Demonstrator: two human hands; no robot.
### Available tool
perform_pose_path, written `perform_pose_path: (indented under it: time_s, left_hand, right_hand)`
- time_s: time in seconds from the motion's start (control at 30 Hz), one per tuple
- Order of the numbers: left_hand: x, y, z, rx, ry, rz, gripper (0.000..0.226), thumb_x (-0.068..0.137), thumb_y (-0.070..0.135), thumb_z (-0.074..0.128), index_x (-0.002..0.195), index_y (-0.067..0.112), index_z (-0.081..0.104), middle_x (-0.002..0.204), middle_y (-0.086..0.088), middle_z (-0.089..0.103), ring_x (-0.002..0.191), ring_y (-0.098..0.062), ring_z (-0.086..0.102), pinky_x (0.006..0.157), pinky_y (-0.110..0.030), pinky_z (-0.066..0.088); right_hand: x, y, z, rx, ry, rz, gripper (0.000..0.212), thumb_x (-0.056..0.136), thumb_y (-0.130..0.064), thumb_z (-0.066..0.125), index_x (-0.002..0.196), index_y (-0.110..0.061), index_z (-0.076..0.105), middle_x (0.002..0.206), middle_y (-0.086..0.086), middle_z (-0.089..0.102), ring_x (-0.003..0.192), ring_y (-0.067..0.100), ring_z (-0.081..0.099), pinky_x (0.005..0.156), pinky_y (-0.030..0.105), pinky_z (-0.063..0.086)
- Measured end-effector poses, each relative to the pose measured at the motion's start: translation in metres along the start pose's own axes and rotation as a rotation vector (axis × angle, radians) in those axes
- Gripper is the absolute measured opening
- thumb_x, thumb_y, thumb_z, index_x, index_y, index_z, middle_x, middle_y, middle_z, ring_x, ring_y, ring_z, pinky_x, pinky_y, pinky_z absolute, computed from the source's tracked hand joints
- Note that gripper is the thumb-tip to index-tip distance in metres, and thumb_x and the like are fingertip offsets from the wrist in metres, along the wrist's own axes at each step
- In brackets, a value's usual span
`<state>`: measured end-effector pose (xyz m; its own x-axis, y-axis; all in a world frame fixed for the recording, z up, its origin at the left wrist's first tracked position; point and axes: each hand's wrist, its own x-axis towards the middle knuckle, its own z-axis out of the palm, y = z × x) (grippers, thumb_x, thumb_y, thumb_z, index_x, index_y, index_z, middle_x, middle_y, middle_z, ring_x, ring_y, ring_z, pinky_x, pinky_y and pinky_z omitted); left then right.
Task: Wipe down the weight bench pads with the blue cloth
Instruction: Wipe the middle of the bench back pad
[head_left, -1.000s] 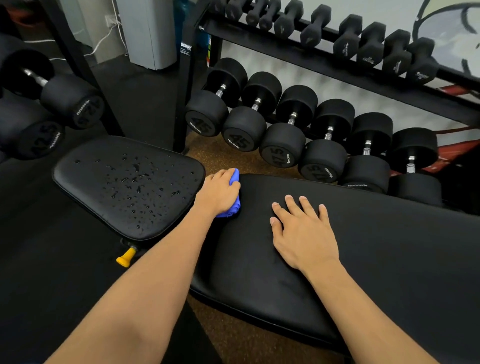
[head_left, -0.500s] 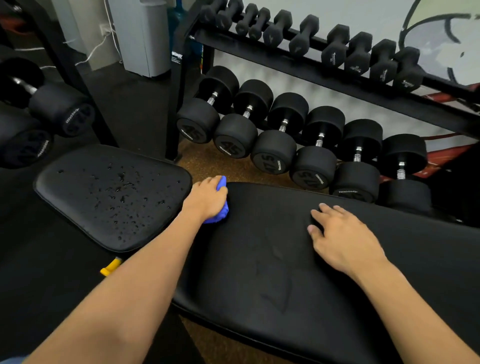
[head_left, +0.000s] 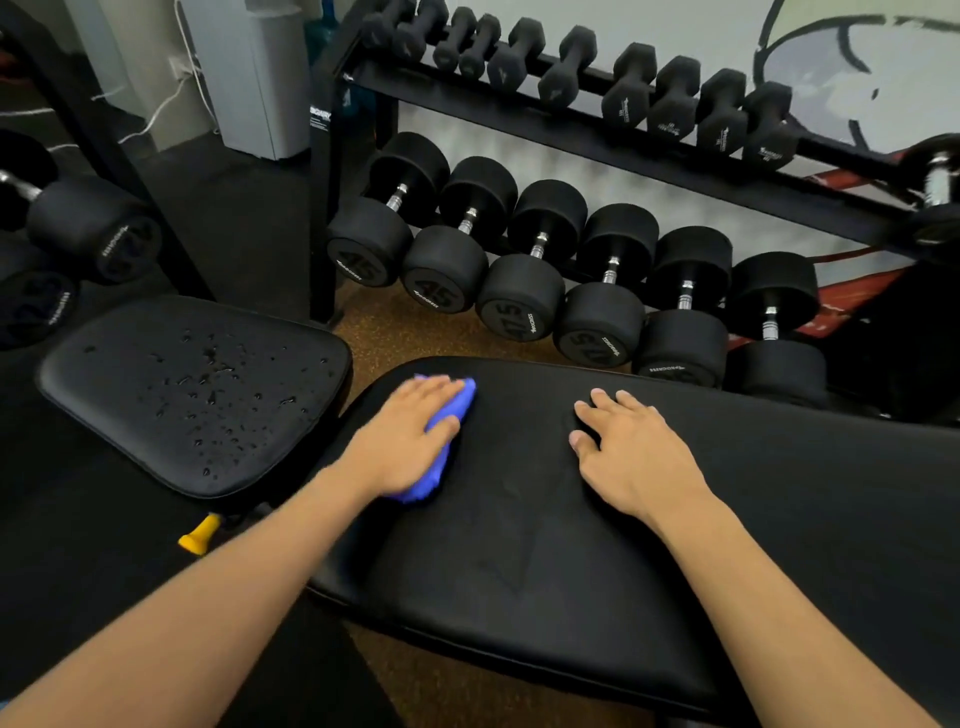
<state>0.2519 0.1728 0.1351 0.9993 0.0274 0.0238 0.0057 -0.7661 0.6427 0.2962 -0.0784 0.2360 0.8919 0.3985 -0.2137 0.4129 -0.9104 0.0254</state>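
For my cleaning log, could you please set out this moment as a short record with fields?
left hand: fingers straight, presses the crumpled blue cloth onto the long black padded back pad
right hand: rests flat on the back pad, holds nothing
seat pad: smaller black padded seat pad, dotted with droplets, not yet wiped
under seat pad: yellow knob
behind bench: row of black round-headed dumbbells
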Motion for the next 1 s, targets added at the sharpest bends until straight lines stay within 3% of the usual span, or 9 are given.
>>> perform_pose_path:
  time_s: [0.13,0.23,0.4,0.5,0.57,0.63,0.77,0.9,1.0]
  left_hand:
    - [0.060,0.005,0.010,0.012,0.075,-0.205,0.057,0.105,0.033,0.036,0.158,0.012,0.032,0.164,-0.004,0.032,0.152,-0.020,0.021,0.121,-0.027,0.003]
    - [0.026,0.046,0.029,-0.100,0.105,-0.161,0.054,0.106,0.035,0.036,0.155,0.013,0.038,0.162,-0.004,0.035,0.152,-0.023,0.023,0.122,-0.031,0.006]
    - [-0.056,0.123,0.044,-0.320,-0.020,-0.057,0.070,0.101,0.042,0.000,0.154,0.017,0.039,0.163,0.002,0.032,0.153,-0.019,0.019,0.124,-0.034,0.007]
    - [-0.074,0.112,0.011,-0.703,-0.039,-0.153,0.043,0.107,0.055,0.026,0.138,0.047,0.054,0.143,0.035,0.038,0.135,0.009,0.032,0.112,-0.021,0.019]
    - [-0.086,0.088,-0.013,-0.698,0.076,-0.126,0.046,0.106,0.057,0.028,0.144,0.046,0.051,0.147,0.031,0.041,0.131,0.022,0.033,0.113,-0.017,0.019]
    - [-0.095,0.054,-0.026,-0.621,0.219,-0.161,0.045,0.108,0.051,0.031,0.143,0.039,0.055,0.141,0.030,0.048,0.122,0.030,0.035,0.113,-0.015,0.023]
    - [-0.112,0.005,-0.028,-0.371,0.262,-0.175,0.042,0.107,0.046,0.038,0.143,0.032,0.056,0.146,0.017,0.050,0.134,0.005,0.041,0.112,-0.025,0.029]
    - [-0.109,-0.027,-0.013,-0.149,0.150,-0.139,0.053,0.103,0.051,0.038,0.152,0.030,0.045,0.163,0.005,0.034,0.152,-0.012,0.023,0.120,-0.031,0.017]
    - [-0.094,-0.040,-0.008,-0.025,0.061,-0.067,0.066,0.100,0.068,0.031,0.157,0.037,0.031,0.168,0.007,0.018,0.156,-0.014,0.008,0.125,-0.038,0.009]
  right_hand:
    - [-0.002,0.000,-0.007,0.106,-0.013,-0.004,0.046,0.107,-0.023,0.032,0.151,-0.016,0.042,0.161,0.003,0.032,0.149,0.025,0.023,0.117,0.040,0.020]
    - [-0.010,0.006,-0.017,0.353,-0.006,0.043,0.047,0.105,-0.018,0.035,0.151,-0.019,0.044,0.159,0.003,0.038,0.148,0.025,0.026,0.115,0.032,0.020]
    - [-0.036,-0.003,-0.029,0.693,0.195,0.231,0.052,0.097,-0.014,0.042,0.146,-0.025,0.051,0.154,0.001,0.047,0.141,0.024,0.040,0.111,0.033,0.033]
    - [-0.051,-0.037,-0.017,0.629,0.192,0.192,0.043,0.101,-0.019,0.042,0.142,-0.013,0.054,0.151,0.005,0.049,0.139,0.027,0.041,0.109,0.033,0.032]
    - [-0.051,-0.067,-0.001,0.483,0.091,0.144,0.044,0.103,-0.034,0.041,0.132,-0.003,0.053,0.144,0.013,0.050,0.135,0.034,0.041,0.109,0.039,0.031]
    - [-0.038,-0.096,0.023,0.281,-0.024,0.135,0.074,0.099,-0.058,0.033,0.145,0.000,0.037,0.155,0.022,0.033,0.146,0.042,0.021,0.119,0.048,0.020]
    - [-0.026,-0.128,0.050,-0.034,0.066,0.158,0.079,0.103,-0.056,0.027,0.159,-0.005,0.006,0.166,0.022,0.001,0.151,0.047,-0.008,0.122,0.057,0.007]
    - [-0.080,-0.121,0.062,-0.048,0.112,-0.127,0.065,0.104,-0.047,0.021,0.158,-0.011,0.023,0.166,0.012,0.018,0.154,0.038,0.006,0.123,0.055,0.013]
    - [-0.088,-0.079,0.049,-0.104,0.123,-0.050,0.066,0.099,-0.046,0.016,0.153,-0.016,0.039,0.161,0.007,0.034,0.151,0.033,0.023,0.119,0.057,0.022]
